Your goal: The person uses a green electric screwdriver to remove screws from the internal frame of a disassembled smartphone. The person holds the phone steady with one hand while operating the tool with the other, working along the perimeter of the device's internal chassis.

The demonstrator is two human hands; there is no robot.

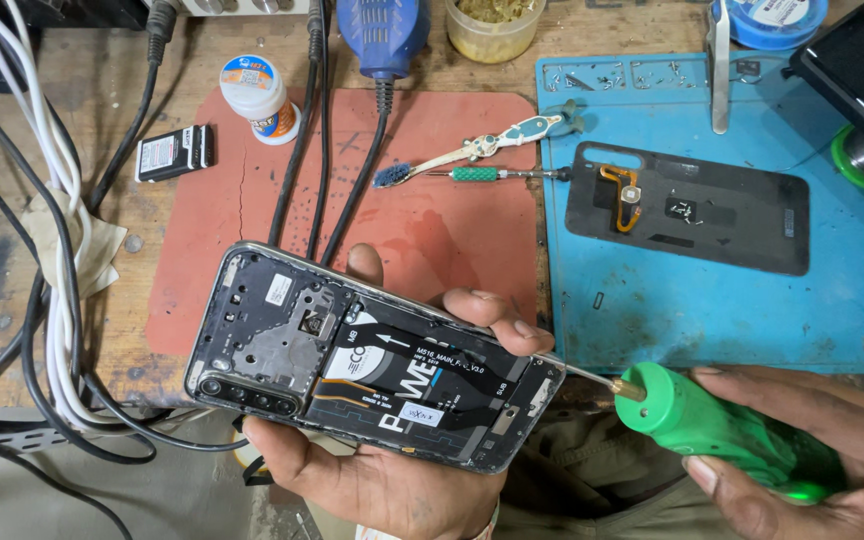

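The left hand (382, 470) cradles an opened black smartphone with its back cover off (372, 360) from beneath, palm up, its thumb (497, 318) and a fingertip curled over the far long edge so the fingers are clamped on the frame; this grip seems meant to keep the exposed inside facing up and steady. The phone sits in mid-air just in front of the bench edge, tilted, its long axis running from the camera end at the left and slightly higher down to the lower end at the right. The right hand (812, 470) is closed around a stubby green electric screwdriver with a brass collar (722, 430), whose thin metal bit (587, 375) points leftward and touches the phone's right end (whether it sits in a screw head is too small to tell), so tool and phone lie nearly along one line. Beyond the hands, a worn red rubber mat (432, 230) carries several black cables (317, 170), a blue-bristled toothbrush (472, 150) and a slim precision screwdriver with a green knurled grip (497, 174). To the right a blue silicone work mat (692, 300) holds the dark removed back cover (692, 205), with small screws resting on it. A small white jar (260, 98) and a black battery (175, 152) lie further left
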